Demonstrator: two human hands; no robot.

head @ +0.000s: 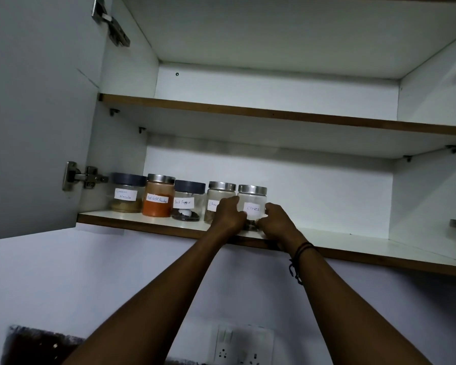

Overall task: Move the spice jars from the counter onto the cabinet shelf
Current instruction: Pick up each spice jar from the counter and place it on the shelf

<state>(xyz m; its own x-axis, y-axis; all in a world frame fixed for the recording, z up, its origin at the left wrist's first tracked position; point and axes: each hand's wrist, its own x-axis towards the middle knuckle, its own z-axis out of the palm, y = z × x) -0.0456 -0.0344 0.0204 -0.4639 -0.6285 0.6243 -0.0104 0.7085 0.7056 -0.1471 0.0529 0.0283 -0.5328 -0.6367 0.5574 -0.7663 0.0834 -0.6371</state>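
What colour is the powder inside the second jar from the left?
Orange-red, in the red chilli powder jar; head view.

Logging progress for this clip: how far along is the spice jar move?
Four labelled jars already stand in a row on the lower shelf. The cloves jar, fifth in line, rests there with the left hand and right hand around it. The counter is out of view, so any leftovers are unknown.

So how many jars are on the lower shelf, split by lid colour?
Dark blue plastic lids: 2, garam masala jar and black pepper jar
Shiny steel lids: 3, red chilli powder jar, partly hidden jar, cloves jar
Total: 5
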